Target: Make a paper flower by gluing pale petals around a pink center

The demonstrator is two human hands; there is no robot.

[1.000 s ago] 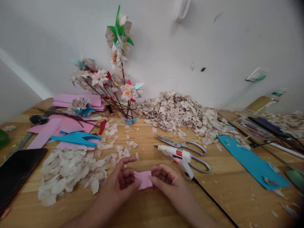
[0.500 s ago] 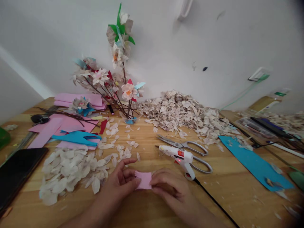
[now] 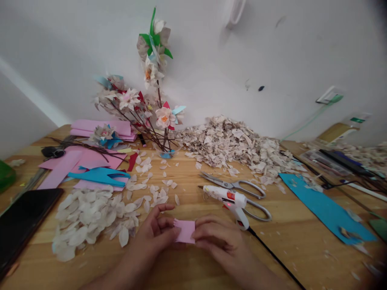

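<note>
A small piece of pink paper (image 3: 185,231) is stretched between my two hands near the table's front. My left hand (image 3: 159,231) pinches its left end, where the edge looks cut into a fringe, and the other fingers are curled loosely. The right end sits between the thumb and fingers of my right hand (image 3: 216,237). Just beyond my right hand lies a white glue gun (image 3: 229,197) with a small red light lit. Its body rests over the handles of the metal scissors (image 3: 242,187). A heap of pale petals (image 3: 84,217) spreads left of my left hand.
Flowers on twigs (image 3: 163,117) stand in a clear cup (image 3: 167,154) at the back. A large pile of dried petals (image 3: 229,141) lies against the wall. Blue paper (image 3: 323,207) is at right; a black phone (image 3: 27,217) lies at left. The glue gun's cord (image 3: 275,255) runs toward the front edge.
Both hands keep their hold on the pink paper, with hardly any movement. The whole view has shifted very slightly.
</note>
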